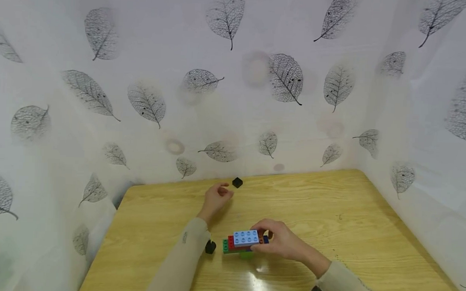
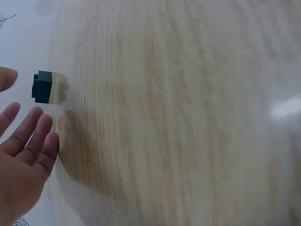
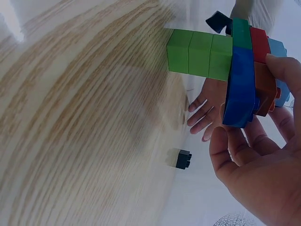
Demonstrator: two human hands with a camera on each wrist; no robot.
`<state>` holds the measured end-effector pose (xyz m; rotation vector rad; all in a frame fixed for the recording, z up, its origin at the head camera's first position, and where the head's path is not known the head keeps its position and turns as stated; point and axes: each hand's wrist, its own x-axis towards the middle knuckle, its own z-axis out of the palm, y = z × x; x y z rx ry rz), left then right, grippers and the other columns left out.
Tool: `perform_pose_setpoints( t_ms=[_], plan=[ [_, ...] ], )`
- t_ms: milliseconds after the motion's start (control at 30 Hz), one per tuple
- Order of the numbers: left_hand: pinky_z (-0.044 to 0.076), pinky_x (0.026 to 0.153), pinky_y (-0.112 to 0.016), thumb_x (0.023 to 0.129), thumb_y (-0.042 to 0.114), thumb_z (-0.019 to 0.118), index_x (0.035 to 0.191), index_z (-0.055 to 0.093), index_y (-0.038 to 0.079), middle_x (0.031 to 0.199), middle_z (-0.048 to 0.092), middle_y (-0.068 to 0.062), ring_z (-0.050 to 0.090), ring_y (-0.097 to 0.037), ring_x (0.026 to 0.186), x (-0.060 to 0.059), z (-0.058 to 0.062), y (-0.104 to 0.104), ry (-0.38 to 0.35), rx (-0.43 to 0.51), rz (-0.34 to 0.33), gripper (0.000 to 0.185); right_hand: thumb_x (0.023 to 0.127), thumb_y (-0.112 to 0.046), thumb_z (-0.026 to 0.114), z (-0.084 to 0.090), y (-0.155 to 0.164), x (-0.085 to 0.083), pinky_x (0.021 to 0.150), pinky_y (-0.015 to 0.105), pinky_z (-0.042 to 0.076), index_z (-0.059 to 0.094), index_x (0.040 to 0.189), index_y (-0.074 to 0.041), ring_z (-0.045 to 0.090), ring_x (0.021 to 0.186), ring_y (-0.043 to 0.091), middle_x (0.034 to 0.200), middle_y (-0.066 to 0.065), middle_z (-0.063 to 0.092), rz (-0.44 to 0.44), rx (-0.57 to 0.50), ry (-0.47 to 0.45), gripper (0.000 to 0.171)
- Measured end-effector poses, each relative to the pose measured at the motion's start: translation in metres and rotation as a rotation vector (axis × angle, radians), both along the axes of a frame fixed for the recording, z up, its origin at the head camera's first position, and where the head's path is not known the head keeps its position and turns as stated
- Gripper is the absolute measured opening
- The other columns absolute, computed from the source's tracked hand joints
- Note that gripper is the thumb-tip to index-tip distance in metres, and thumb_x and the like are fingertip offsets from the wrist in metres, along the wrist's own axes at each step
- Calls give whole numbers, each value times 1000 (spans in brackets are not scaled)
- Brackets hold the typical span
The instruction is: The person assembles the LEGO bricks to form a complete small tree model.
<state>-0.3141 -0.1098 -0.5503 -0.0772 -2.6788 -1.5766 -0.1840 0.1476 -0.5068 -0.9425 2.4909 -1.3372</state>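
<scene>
A small black plastic brick [image 1: 237,182] sits near the far edge of the light wooden table [image 1: 331,209], just beside the left hand [image 1: 215,198]. That hand reaches toward it with fingers [image 2: 28,136] spread and relaxed, holding nothing; the pick-up seems about to begin, and closing on the brick would come next. The right hand [image 1: 281,241] grips a stacked block assembly of light blue, red, brown, dark blue and green bricks [image 1: 244,242], fingers curled around 1 end, lifted just above the table's near middle.
</scene>
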Motion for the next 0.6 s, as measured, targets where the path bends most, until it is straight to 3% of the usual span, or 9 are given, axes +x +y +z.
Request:
perform_pose_setpoints(
  t_ms=[367, 600],
  plan=[
    [54, 96, -49, 96, 24, 75, 138, 64, 7, 115, 70, -15, 65, -29, 103, -23, -3, 12, -54, -67, 37, 47, 91, -32, 84, -1, 2, 0, 75, 27, 50, 71, 119, -25, 61, 88, 1, 103, -9, 72, 7, -12, -5, 32],
    [55, 92, -50, 93, 29, 78, 136, 67, 7, 107, 74, -15, 69, -31, 98, -34, -8, 20, -34, -89, 134, 49, 90, -34, 84, 2, 1, -2, 78, 33, 53, 72, 120, -23, 61, 91, 3, 107, -7, 73, 11, -6, -20, 34]
  ],
)
